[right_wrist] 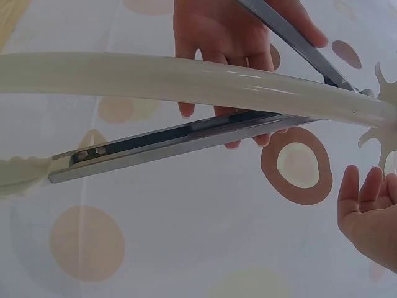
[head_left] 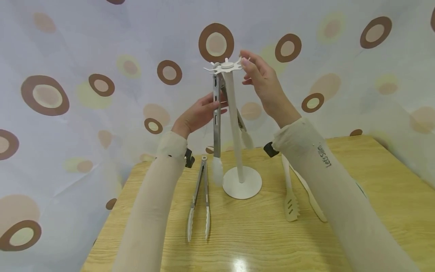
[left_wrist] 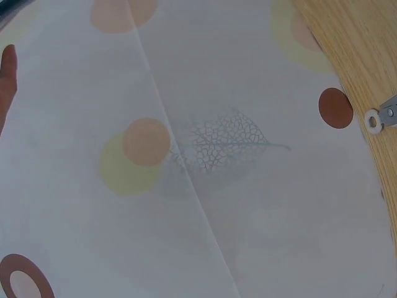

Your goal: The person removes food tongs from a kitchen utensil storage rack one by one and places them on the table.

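Note:
A white utensil stand [head_left: 234, 124] with a ring of hooks at its top rises from a round base on the table. Metal tongs [head_left: 216, 128] with pale tips hang spread at the hooks, one arm on each side of the pole. My left hand [head_left: 200, 115] holds these tongs partway up, its fingers reaching behind the pole in the right wrist view. At the top, my right hand [head_left: 263, 81] pinches a hook on the stand's right side with thumb and finger. Only a finger of my left hand [left_wrist: 6, 84] shows in the left wrist view.
Another pair of tongs [head_left: 203, 189] lies spread on the wooden table [head_left: 251, 234], left of the base. To the right lie a pale slotted turner [head_left: 291, 206] and another pale utensil [head_left: 314, 204], partly hidden by my right sleeve. A patterned cloth [head_left: 136, 30] hangs behind.

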`<action>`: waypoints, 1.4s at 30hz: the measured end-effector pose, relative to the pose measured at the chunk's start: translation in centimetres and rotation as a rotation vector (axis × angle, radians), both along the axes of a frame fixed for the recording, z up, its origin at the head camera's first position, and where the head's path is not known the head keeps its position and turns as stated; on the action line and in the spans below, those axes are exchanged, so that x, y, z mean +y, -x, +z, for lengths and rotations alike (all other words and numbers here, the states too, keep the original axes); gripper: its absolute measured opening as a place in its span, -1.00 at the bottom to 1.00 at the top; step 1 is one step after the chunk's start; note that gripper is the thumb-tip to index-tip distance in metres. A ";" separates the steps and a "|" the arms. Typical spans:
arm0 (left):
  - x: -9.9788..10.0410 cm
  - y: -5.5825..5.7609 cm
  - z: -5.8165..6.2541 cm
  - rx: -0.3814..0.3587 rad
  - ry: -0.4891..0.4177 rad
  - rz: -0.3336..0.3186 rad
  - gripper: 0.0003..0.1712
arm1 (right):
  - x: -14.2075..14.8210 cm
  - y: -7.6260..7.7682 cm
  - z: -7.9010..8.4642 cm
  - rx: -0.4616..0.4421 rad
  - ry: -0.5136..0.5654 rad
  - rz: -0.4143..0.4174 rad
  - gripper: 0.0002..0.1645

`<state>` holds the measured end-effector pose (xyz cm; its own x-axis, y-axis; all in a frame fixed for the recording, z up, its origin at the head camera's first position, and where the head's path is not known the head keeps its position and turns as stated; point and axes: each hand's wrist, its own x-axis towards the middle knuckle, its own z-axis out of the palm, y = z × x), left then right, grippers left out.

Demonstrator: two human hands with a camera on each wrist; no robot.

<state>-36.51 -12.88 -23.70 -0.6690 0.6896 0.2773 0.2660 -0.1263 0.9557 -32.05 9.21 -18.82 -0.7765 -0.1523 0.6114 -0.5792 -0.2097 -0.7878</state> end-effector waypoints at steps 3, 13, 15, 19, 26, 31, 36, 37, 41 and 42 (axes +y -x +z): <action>0.1 0.0 -0.1 0.038 0.009 0.028 0.10 | 0.1 0.0 -0.1 -0.001 -0.005 -0.003 -0.45; -0.2 -0.2 -0.1 0.139 0.061 0.146 0.16 | -0.1 0.1 0.0 0.002 0.010 0.009 -0.45; -0.3 -0.2 -0.1 0.143 0.061 0.158 0.18 | -0.1 0.1 0.0 0.002 0.012 0.008 -0.45; -0.3 -0.2 0.2 0.151 0.046 0.158 0.16 | -0.2 0.0 0.0 0.001 0.014 0.008 -0.45; -0.3 -0.3 0.7 0.165 0.059 0.167 0.18 | -0.2 0.0 0.1 0.005 0.017 0.004 -0.45; -0.7 -0.3 0.7 0.165 0.055 0.172 0.23 | -0.3 0.1 0.0 0.001 0.011 0.000 -0.45; -1.3 -0.2 0.7 0.154 0.036 0.185 0.22 | -0.4 0.1 0.0 -0.007 0.004 -0.006 -0.45; -1.4 -0.2 0.7 0.150 0.031 0.188 0.21 | -0.4 0.2 0.0 -0.007 0.000 -0.008 -0.45; -1.8 -0.1 0.7 0.144 0.020 0.207 0.17 | -0.5 0.2 0.0 -0.002 -0.002 -0.007 -0.45; -1.8 0.0 0.8 0.144 0.018 0.211 0.16 | -0.6 0.2 0.0 -0.004 0.001 -0.005 -0.45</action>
<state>-36.47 -14.70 -22.93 -0.7531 0.5447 0.3690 0.4178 -0.0372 0.9078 -32.24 8.66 -18.84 -0.7797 -0.1479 0.6085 -0.5771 -0.2073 -0.7899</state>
